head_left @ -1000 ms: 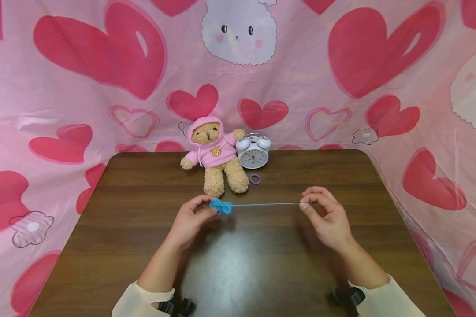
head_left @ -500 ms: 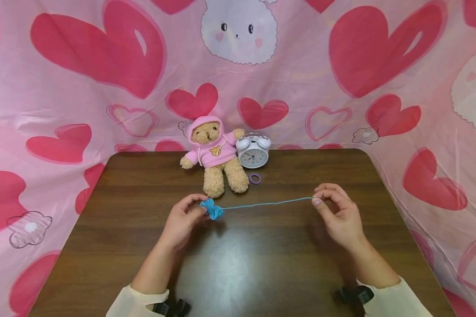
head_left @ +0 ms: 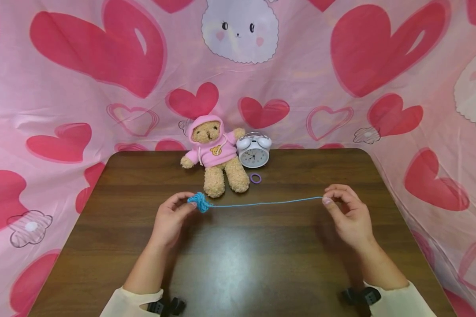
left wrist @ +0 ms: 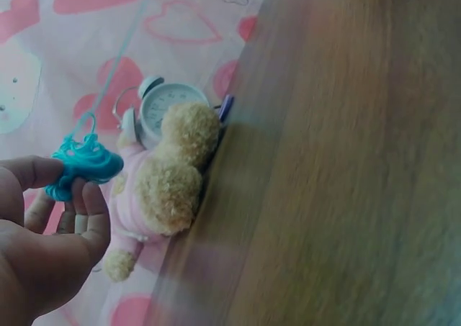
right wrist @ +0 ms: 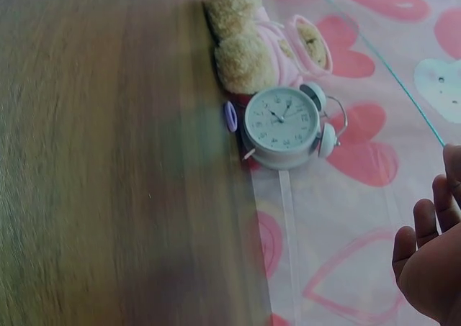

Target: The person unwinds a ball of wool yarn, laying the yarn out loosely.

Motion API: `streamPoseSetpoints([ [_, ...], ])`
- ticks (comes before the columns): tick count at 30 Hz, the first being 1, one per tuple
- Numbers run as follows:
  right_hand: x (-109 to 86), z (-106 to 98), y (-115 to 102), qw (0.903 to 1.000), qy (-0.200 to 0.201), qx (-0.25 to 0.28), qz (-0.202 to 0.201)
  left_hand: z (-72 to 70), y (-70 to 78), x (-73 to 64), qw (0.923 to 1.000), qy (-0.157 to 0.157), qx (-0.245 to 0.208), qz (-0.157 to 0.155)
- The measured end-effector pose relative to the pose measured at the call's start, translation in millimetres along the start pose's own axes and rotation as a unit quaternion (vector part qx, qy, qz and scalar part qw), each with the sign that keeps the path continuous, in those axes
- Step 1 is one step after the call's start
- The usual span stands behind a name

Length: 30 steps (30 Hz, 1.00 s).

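Observation:
My left hand [head_left: 170,220] pinches a small bundle of blue yarn [head_left: 200,202] between thumb and fingers, above the table. From the bundle a single blue strand [head_left: 262,204] runs nearly level to the right, sagging only slightly. Its far end is pinched between the thumb and index finger of my right hand [head_left: 351,218]. In the left wrist view the yarn bundle [left wrist: 83,164] shows loose loops on top, the strand rising from it. The right wrist view has the strand [right wrist: 403,88] reaching the fingertips at the right edge.
Behind the strand, a teddy bear [head_left: 214,152] in a pink hoodie sits at the back of the brown wooden table [head_left: 238,264]. Beside it stands a white twin-bell alarm clock [head_left: 254,154], with a purple ring [head_left: 255,178] lying in front. A pink heart-patterned cloth [head_left: 301,66] hangs behind.
The hands have moved apart, the left hand leftward with the bundle and the right hand rightward. The stretch of strand between them has grown longer. Bear, clock and ring stay put.

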State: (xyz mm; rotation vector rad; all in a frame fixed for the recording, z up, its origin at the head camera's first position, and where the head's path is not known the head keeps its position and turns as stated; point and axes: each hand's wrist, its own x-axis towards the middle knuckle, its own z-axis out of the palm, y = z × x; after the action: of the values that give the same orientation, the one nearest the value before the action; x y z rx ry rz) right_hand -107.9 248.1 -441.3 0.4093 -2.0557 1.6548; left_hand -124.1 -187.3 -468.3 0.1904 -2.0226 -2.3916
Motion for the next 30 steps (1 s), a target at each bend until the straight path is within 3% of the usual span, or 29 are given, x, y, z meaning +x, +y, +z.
streamPoseSetpoints([
  [9, 3.7, -14, 5, 0.9996, 0.024, 0.010, 0.008, -14.5, 5.6, 2.4, 0.9991, 0.015, 0.035, -0.018],
  [16, 6.7, -24, 8, 0.9984, 0.036, -0.021, 0.038, -28.3, 9.2, 1.4, 0.9988, 0.025, 0.031, -0.028],
  [30, 7.6, -49, 19, 0.9909, 0.071, -0.081, 0.081, -56.2, 15.8, -2.6, 0.9987, 0.043, 0.026, -0.006],
])
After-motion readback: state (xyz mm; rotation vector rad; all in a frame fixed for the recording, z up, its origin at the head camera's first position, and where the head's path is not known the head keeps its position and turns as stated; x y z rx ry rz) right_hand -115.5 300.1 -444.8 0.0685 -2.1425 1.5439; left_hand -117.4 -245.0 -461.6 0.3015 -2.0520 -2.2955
